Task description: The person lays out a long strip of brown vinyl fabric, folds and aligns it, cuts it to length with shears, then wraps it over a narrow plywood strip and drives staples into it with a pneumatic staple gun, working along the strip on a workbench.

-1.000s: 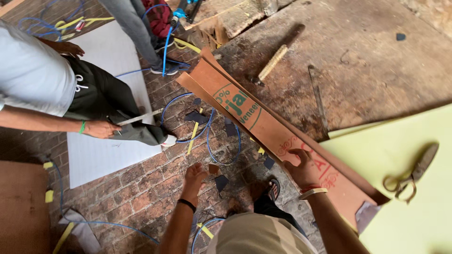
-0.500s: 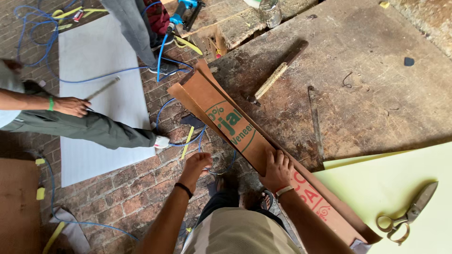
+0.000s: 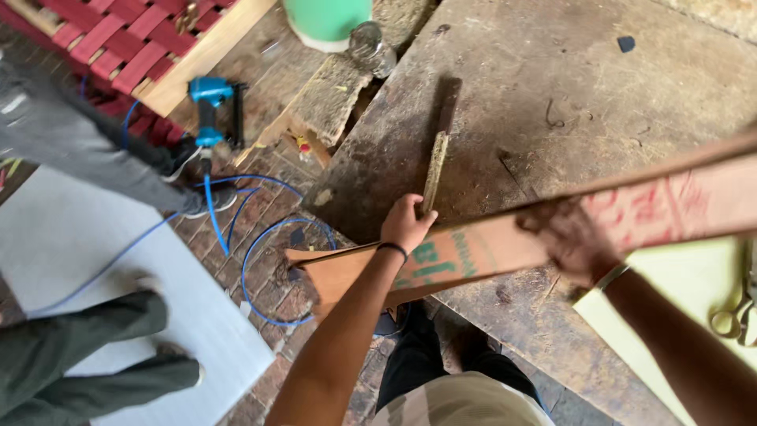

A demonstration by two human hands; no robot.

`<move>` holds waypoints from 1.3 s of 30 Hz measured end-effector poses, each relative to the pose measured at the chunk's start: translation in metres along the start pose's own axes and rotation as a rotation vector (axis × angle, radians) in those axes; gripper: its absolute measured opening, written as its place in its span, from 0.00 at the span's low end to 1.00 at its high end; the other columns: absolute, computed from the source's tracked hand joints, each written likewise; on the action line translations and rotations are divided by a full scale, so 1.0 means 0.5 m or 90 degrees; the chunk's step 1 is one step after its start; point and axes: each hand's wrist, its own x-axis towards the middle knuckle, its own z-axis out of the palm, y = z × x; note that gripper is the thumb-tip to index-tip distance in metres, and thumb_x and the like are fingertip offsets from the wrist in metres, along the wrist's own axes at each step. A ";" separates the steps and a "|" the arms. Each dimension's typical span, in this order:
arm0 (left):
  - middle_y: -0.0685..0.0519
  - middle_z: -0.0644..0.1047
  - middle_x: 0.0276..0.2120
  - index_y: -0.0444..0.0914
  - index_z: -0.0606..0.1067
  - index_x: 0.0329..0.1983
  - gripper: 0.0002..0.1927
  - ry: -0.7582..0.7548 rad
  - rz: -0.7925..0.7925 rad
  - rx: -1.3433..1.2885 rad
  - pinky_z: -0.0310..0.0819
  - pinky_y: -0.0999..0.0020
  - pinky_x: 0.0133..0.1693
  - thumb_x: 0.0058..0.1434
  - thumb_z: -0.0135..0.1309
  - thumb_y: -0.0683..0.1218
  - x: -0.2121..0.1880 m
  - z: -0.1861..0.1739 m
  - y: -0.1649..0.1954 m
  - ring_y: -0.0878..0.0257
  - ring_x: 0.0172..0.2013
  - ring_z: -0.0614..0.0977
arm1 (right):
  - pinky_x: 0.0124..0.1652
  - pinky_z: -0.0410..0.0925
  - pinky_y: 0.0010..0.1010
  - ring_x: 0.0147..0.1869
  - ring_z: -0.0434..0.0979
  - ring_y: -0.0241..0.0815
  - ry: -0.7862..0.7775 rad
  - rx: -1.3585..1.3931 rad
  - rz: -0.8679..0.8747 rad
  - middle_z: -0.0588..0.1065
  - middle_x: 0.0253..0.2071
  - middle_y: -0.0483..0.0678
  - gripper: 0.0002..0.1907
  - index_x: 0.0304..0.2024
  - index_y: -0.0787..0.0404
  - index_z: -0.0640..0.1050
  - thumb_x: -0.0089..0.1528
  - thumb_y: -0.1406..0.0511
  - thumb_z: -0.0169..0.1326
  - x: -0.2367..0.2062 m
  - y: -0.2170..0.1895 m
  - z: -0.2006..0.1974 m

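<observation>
Cardboard strip (image 3: 473,252), long, brown and printed, spans from about eight o'clock up to three o'clock above a worn wooden board (image 3: 552,102). Left hand (image 3: 406,225) is closed over its upper edge near the middle; right hand (image 3: 569,241), blurred, grips it further toward three o'clock. It looks light and fairly stiff but apt to fold or sag along its length, so two spaced holds on the edges suit it. Scissors (image 3: 733,315) lie on a pale yellow sheet (image 3: 670,323) at four o'clock; a blue hose (image 3: 260,260) loops at nine o'clock.
</observation>
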 end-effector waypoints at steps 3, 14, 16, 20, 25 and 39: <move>0.45 0.75 0.55 0.38 0.70 0.58 0.32 -0.080 -0.041 0.080 0.74 0.50 0.52 0.60 0.62 0.62 0.060 0.038 0.041 0.48 0.54 0.77 | 0.75 0.46 0.50 0.83 0.47 0.49 -0.030 0.071 0.340 0.53 0.78 0.47 0.36 0.67 0.47 0.67 0.57 0.56 0.61 0.000 0.043 -0.031; 0.40 0.77 0.43 0.35 0.71 0.49 0.23 -0.186 -0.183 0.127 0.79 0.51 0.38 0.53 0.63 0.47 0.149 0.036 0.073 0.44 0.40 0.83 | 0.73 0.38 0.55 0.82 0.35 0.50 -0.090 0.473 0.208 0.39 0.79 0.49 0.56 0.77 0.41 0.51 0.53 0.43 0.66 0.099 -0.269 -0.077; 0.41 0.78 0.32 0.36 0.77 0.34 0.11 -0.225 -0.221 0.103 0.74 0.52 0.35 0.54 0.60 0.48 0.166 0.013 0.039 0.44 0.36 0.81 | 0.75 0.34 0.54 0.84 0.28 0.50 -0.159 0.394 0.191 0.33 0.80 0.51 0.64 0.77 0.41 0.42 0.50 0.40 0.65 0.111 -0.279 -0.073; 0.46 0.74 0.19 0.33 0.71 0.22 0.09 -0.174 -0.368 -0.252 0.69 0.60 0.23 0.53 0.56 0.43 0.121 -0.085 -0.105 0.55 0.21 0.78 | 0.73 0.29 0.62 0.84 0.23 0.54 -0.143 0.324 0.164 0.29 0.81 0.54 0.70 0.77 0.41 0.35 0.48 0.35 0.64 0.142 -0.274 -0.052; 0.51 0.75 0.18 0.36 0.74 0.26 0.08 0.113 -0.373 -0.296 0.69 0.64 0.20 0.48 0.58 0.46 -0.103 -0.221 -0.293 0.61 0.19 0.78 | 0.67 0.26 0.70 0.82 0.16 0.62 -0.114 0.292 0.122 0.22 0.79 0.60 0.74 0.76 0.42 0.29 0.46 0.29 0.60 0.206 -0.277 -0.008; 0.49 0.72 0.18 0.34 0.70 0.28 0.07 0.426 -0.772 -0.570 0.69 0.61 0.19 0.54 0.57 0.41 -0.575 -0.318 -0.456 0.58 0.16 0.74 | 0.64 0.29 0.79 0.80 0.13 0.68 -0.018 0.327 0.088 0.21 0.77 0.65 0.82 0.76 0.49 0.29 0.36 0.32 0.62 0.260 -0.312 0.071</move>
